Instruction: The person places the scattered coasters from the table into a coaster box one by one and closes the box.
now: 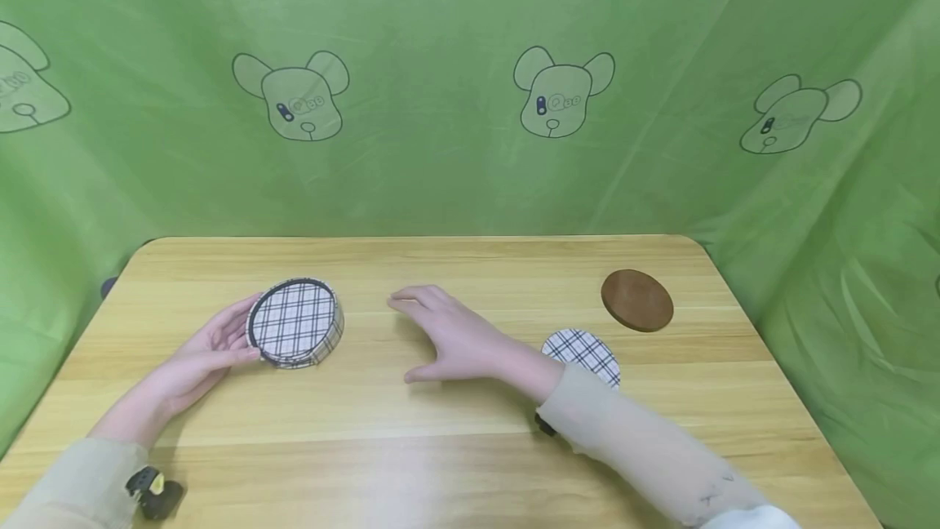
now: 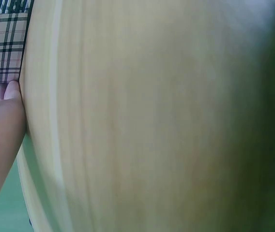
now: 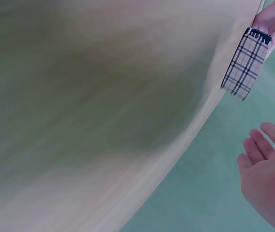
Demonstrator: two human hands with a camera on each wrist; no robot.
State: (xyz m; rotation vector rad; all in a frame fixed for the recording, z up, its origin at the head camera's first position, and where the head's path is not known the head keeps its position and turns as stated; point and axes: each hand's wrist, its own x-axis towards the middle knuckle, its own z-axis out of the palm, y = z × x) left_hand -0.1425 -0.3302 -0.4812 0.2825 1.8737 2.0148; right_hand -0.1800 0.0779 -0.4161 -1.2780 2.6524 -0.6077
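On the left half of the table, my left hand [image 1: 192, 362] grips a round plaid box [image 1: 296, 321] by its left side. The thumb lies at its near edge and the other fingers reach round the far side. A dark rim circles the box's plaid inner face. The left wrist view catches only the plaid side wall [image 2: 4, 48] above the fingertips. To the right of the box, my right hand [image 1: 458, 337] hovers with fingers spread and holds nothing. Under the right forearm lies a plaid disc [image 1: 580, 349], partly hidden by the sleeve.
A brown disc [image 1: 637, 300] lies flat at the back right of the wooden table [image 1: 330, 447]. Green curtain [image 1: 433, 178] with bear-head outlines hangs behind the table and along its sides.
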